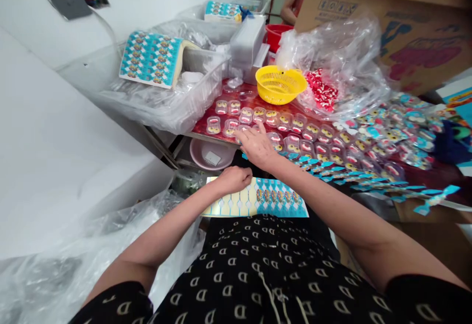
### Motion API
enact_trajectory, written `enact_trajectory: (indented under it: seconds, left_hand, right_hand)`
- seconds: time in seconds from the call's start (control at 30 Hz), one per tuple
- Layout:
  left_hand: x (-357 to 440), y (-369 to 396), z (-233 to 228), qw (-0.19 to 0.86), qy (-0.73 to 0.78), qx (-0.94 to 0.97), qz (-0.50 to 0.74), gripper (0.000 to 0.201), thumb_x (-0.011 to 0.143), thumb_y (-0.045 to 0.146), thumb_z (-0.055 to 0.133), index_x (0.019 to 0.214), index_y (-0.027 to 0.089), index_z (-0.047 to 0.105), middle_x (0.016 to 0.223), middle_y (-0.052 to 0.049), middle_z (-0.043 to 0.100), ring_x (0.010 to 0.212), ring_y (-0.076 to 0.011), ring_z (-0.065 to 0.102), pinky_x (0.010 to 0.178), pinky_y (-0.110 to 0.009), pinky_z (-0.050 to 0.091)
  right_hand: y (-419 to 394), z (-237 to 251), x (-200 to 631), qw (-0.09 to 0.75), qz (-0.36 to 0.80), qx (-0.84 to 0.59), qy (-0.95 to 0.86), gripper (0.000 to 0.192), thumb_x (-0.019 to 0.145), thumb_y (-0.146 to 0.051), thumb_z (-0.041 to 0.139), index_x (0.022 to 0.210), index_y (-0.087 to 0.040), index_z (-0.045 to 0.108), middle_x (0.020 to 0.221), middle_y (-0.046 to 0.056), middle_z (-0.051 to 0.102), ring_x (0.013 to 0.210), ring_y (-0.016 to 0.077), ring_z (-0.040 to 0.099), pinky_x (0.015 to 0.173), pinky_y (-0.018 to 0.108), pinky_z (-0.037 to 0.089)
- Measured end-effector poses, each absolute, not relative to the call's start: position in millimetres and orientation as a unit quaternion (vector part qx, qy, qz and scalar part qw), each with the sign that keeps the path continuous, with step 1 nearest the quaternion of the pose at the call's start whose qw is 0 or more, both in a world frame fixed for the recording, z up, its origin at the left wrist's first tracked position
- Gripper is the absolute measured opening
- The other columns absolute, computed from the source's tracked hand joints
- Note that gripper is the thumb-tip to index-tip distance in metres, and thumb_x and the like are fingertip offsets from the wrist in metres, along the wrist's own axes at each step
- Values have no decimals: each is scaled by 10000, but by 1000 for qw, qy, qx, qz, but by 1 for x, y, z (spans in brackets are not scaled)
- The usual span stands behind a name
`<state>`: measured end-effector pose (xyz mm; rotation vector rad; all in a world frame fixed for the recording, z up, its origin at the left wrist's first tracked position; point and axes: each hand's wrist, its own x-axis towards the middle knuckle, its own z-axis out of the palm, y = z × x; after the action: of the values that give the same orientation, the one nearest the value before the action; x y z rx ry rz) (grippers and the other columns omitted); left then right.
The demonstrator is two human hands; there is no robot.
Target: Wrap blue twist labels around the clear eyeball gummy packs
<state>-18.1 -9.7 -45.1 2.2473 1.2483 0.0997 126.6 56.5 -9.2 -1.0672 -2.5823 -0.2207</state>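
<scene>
A blue and yellow sticker sheet (273, 200) lies across my lap, partly peeled on its left half. My left hand (233, 178) is curled on the sheet's upper left edge, fingers pinched on it. My right hand (257, 146) reaches forward to the table's front edge, fingers spread and touching small clear blister packs (243, 116) laid in rows on the red tabletop (203, 121). Whether a sticker sits under the fingertips is hidden.
A yellow basket (279, 84) stands behind the rows. Clear bins (162, 103) with sticker sheet stacks (150, 58) sit at back left. Crumpled plastic bags (342, 63) and a cardboard box (405, 14) are right. A pink bowl (211, 154) sits under the table. Another person stands far back.
</scene>
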Motion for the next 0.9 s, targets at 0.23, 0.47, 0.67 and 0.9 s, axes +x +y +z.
enact_trajectory:
  seconds: [0.23, 0.47, 0.67, 0.9]
  left_hand:
    - [-20, -5, -47, 367, 437, 817, 81, 293, 976, 337, 490, 969, 190, 744, 821, -23, 752, 729, -146, 637, 698, -244, 447]
    - [-28, -5, -25, 454, 421, 777, 115, 312, 950, 356, 492, 869, 156, 717, 728, 14, 660, 663, -107, 529, 648, -219, 420]
    - [-30, -7, 12, 510, 399, 750, 134, 311, 935, 408, 499, 893, 166, 689, 727, 23, 605, 651, -97, 474, 622, -214, 381]
    - [-16, -14, 33, 433, 412, 797, 88, 306, 926, 352, 458, 915, 169, 704, 731, 14, 615, 683, -117, 504, 680, -243, 390]
  right_hand:
    - [57, -6, 122, 167, -100, -388, -901, 465, 968, -69, 472, 1413, -169, 563, 1162, 100, 744, 1086, 263, 604, 1226, 621, 194]
    - [13, 17, 158, 260, 74, -408, -872, 290, 972, -206, 581, 1243, -167, 677, 1209, 125, 754, 1098, 266, 690, 1049, 478, 484]
    - [-35, -1, 206, 279, 290, -425, -811, 144, 938, -267, 631, 1014, -209, 739, 915, 29, 801, 805, 174, 748, 722, 285, 569]
    - [-43, -6, 212, 323, 279, -458, -780, 158, 937, -257, 622, 846, -213, 744, 758, -1, 769, 670, 148, 711, 648, 257, 548]
